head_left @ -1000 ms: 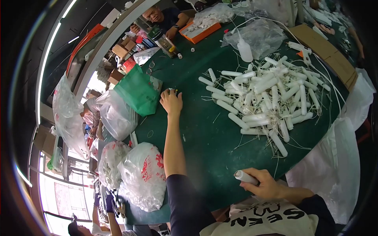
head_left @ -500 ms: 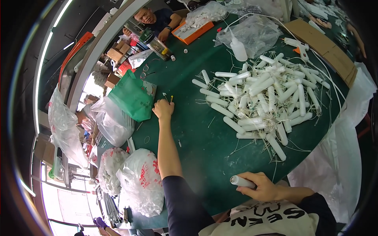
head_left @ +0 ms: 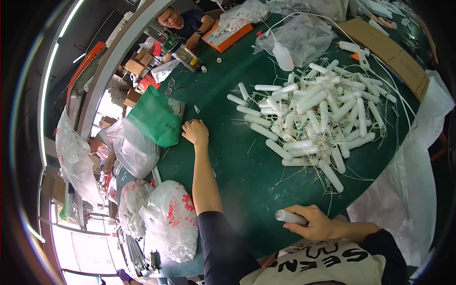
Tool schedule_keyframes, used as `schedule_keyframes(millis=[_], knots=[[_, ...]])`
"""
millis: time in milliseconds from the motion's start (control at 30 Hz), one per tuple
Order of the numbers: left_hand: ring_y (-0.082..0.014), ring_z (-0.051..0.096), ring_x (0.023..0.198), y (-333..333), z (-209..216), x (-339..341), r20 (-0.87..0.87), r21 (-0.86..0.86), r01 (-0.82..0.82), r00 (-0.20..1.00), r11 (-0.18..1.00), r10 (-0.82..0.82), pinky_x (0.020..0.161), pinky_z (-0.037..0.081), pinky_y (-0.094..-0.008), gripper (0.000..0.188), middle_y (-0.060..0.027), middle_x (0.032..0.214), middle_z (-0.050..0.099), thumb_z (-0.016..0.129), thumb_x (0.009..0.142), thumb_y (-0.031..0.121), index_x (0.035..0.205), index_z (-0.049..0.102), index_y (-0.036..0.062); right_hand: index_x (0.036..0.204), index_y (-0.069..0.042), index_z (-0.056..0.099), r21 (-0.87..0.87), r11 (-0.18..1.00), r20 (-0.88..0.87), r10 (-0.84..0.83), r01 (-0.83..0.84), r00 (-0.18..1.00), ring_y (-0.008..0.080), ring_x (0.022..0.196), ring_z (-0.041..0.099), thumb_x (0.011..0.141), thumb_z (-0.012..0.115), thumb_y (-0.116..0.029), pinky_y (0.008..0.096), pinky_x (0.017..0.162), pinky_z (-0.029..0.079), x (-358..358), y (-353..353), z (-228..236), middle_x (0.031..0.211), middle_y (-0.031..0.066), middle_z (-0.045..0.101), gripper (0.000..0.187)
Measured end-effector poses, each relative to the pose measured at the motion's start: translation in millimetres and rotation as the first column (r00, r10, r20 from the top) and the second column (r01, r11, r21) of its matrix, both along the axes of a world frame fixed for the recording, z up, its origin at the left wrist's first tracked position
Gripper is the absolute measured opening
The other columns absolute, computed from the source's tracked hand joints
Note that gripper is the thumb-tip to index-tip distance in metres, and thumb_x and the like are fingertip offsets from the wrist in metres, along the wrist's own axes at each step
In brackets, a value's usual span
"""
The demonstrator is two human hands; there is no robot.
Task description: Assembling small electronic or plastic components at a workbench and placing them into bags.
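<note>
The right hand (head_left: 317,224) holds a white cylinder (head_left: 290,217) at the near edge of the table (head_left: 240,183), with fingers wrapped around its body and its end turned towards 9 o'clock; that grip probably keeps the end uncovered and the piece steady close to the body. The left hand (head_left: 195,133) reaches out with bent fingers, a small yellow bit (head_left: 201,121) showing at their tips; whether they grip it I cannot tell. A green bag (head_left: 156,116) lies just beside that hand, at its 10 o'clock. From the right hand, a heap of wired white tubes (head_left: 312,102) spreads at 12 o'clock, likely heaped there for easy reach. Beyond the heap stand a squeeze bottle (head_left: 283,58) at 11 o'clock and a glue gun (head_left: 357,51) at 1 o'clock, seemingly kept off the working space.
</note>
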State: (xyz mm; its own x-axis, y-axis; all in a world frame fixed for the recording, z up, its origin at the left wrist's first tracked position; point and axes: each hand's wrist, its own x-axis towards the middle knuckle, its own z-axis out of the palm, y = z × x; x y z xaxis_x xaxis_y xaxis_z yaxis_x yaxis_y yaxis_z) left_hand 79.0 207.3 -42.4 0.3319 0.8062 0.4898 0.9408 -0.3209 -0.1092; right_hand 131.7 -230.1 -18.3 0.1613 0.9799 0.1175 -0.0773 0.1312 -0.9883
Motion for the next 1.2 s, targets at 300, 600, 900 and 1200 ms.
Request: schedule_keyframes(millis=[300, 600, 900, 1200], knots=[[-0.0298, 0.057, 0.095, -27, 33, -3, -0.143, -0.326, -0.099, 0.988, 0.94, 0.055, 0.081, 0.043, -0.0372, 0.023, -0.0137, 0.098, 0.062, 0.058, 0.072, 0.023, 0.086, 0.065, 0.0063, 0.107, 0.0, 0.052, 0.007, 1.0, 0.042, -0.005, 0.004, 0.999, 0.0146, 0.061, 0.057, 0.08, 0.06, -0.01, 0.0256, 0.055, 0.044, -10, -5, 9, 0.073, 0.0101, 0.06, 0.029], [-0.0282, 0.058, 0.095, -40, 36, -22, -0.236, -0.395, -0.053, 0.971, 0.917, -0.045, 0.08, 0.045, -0.0394, 0.032, -0.0158, 0.097, 0.062, 0.057, 0.074, 0.027, 0.095, 0.059, 0.0031, 0.105, 0.0, 0.053, 0.055, 0.998, 0.088, -0.033, 0.028, 0.996, 0.0111, 0.058, 0.056, 0.08, 0.061, -0.008, 0.0244, 0.051, 0.043, -23, -13, 10, 0.069, 0.0073, 0.059, 0.028], [-0.0355, 0.059, 0.085, -12, 9, -22, 0.252, -0.241, 0.116, 0.966, 0.964, -0.054, 0.075, 0.047, -0.0414, 0.035, -0.0227, 0.088, 0.061, 0.052, 0.08, 0.03, 0.094, 0.051, -0.0022, 0.104, 0.001, 0.053, 0.013, 1.0, 0.055, -0.022, 0.022, 0.998, 0.0113, 0.059, 0.059, 0.079, 0.061, -0.007, 0.0237, 0.053, 0.045, -18, -12, 8, 0.069, 0.0071, 0.06, 0.027], [-0.0342, 0.059, 0.086, -18, 15, -1, 0.054, -0.312, -0.012, 0.998, 0.95, 0.03, 0.074, 0.048, -0.0425, 0.03, -0.0197, 0.09, 0.062, 0.056, 0.077, 0.03, 0.086, 0.061, 0.0021, 0.108, -0.003, 0.052, -0.05, 0.999, 0.009, 0.001, 0.0, 1.0, 0.0158, 0.062, 0.056, 0.081, 0.061, -0.013, 0.0263, 0.056, 0.043, -8, -8, 9, 0.076, 0.0101, 0.059, 0.03]])
